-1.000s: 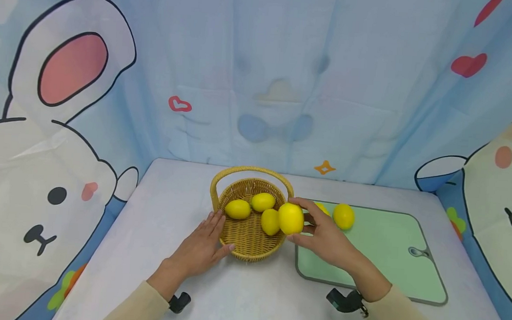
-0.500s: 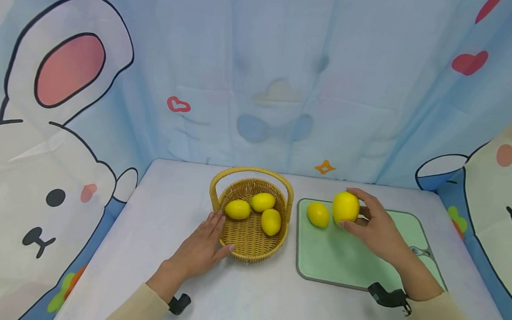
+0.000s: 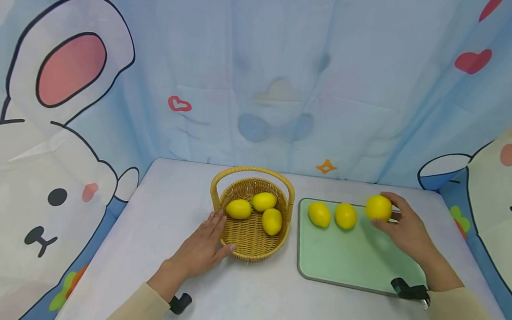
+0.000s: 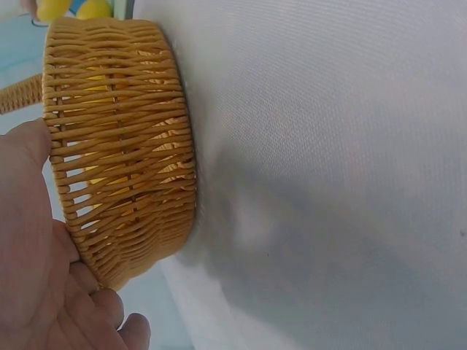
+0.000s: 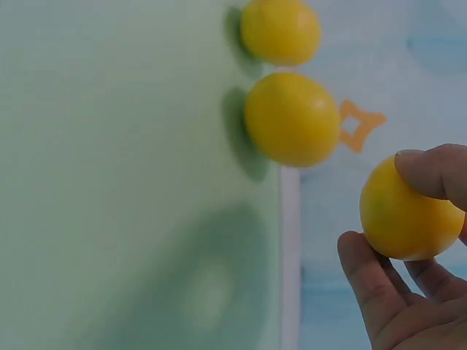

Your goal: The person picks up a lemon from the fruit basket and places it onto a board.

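Note:
My right hand holds a yellow lemon between thumb and fingers above the far right part of a green cutting board. In the right wrist view, the thumb lies across this lemon, and a shadow falls on the board. Two more lemons lie side by side along the board's far edge. At the left, my left hand rests against the rim of a handled wicker basket, its fingers extended. Inside the basket are three lemons. The left wrist view shows the basket's woven side near the palm.
A white cloth covers the table. Behind it hangs a light blue curtain with cartoon prints. The basket's tall arched handle rises at its far side. A strap-mounted wrist camera sits on the right wrist.
My right hand left one lemon on the board's far edge beside the other, then moved right and took hold of another lemon. My left hand stayed at the basket.

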Action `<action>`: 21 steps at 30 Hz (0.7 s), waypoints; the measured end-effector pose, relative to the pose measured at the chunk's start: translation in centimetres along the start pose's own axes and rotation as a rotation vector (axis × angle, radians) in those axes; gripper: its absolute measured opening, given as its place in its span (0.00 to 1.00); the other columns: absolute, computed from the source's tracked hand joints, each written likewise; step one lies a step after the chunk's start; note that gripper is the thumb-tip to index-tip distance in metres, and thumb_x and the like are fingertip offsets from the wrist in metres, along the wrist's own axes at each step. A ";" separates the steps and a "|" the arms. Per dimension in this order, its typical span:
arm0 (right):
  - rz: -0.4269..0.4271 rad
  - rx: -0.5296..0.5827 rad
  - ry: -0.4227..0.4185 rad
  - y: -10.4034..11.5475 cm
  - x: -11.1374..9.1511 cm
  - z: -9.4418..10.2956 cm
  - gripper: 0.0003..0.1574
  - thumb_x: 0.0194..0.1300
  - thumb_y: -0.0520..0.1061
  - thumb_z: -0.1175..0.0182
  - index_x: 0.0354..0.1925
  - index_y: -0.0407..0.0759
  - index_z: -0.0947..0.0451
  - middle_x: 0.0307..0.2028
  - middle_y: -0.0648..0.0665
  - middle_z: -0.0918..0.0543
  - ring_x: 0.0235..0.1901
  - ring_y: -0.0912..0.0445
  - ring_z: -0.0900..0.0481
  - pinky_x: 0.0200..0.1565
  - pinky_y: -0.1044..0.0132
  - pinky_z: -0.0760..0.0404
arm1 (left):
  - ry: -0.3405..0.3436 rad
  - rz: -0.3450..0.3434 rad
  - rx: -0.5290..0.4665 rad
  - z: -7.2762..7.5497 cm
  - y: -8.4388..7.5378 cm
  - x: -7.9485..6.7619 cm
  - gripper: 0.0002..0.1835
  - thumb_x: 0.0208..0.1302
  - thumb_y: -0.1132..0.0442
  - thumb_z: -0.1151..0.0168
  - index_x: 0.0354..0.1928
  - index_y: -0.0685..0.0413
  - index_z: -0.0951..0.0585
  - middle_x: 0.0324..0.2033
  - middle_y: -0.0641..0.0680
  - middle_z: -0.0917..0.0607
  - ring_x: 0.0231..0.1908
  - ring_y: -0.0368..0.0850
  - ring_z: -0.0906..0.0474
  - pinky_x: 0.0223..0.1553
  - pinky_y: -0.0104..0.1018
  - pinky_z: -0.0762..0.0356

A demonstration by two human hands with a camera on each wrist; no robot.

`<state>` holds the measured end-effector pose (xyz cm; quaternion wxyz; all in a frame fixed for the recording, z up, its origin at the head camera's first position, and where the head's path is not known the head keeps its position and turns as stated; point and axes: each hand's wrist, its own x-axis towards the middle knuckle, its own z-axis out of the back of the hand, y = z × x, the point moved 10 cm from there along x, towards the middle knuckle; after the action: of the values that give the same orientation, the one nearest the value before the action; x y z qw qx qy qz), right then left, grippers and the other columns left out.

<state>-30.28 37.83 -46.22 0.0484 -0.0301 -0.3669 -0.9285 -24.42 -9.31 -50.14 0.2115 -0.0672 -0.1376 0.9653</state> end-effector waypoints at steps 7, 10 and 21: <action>-0.043 -0.028 0.036 -3.1 0.4 -0.6 0.50 0.74 0.47 0.32 0.81 0.34 0.47 0.72 0.20 0.36 0.60 0.25 0.26 0.46 0.53 0.15 | -0.009 -0.007 -0.010 0.1 -0.1 0.0 0.48 0.81 0.32 0.57 0.84 0.62 0.49 0.85 0.61 0.52 0.85 0.55 0.59 0.84 0.51 0.51; -0.071 -0.024 0.071 -4.2 0.6 -1.1 0.51 0.75 0.47 0.33 0.81 0.32 0.49 0.73 0.18 0.38 0.62 0.24 0.28 0.50 0.43 0.15 | -0.006 -0.006 -0.013 0.1 -0.1 0.0 0.48 0.81 0.32 0.57 0.84 0.62 0.49 0.85 0.60 0.53 0.85 0.55 0.59 0.84 0.51 0.51; -0.124 -0.001 0.132 -6.1 1.0 -2.5 0.54 0.75 0.50 0.34 0.82 0.32 0.52 0.75 0.19 0.41 0.65 0.24 0.32 0.56 0.35 0.18 | -0.001 -0.002 -0.019 0.0 0.0 0.0 0.48 0.80 0.31 0.58 0.84 0.61 0.49 0.85 0.59 0.53 0.85 0.54 0.59 0.84 0.51 0.52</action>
<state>-32.04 40.50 -52.10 0.0149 0.0541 -0.3634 -0.9299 -24.46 -9.30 -50.11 0.2119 -0.0688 -0.1471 0.9637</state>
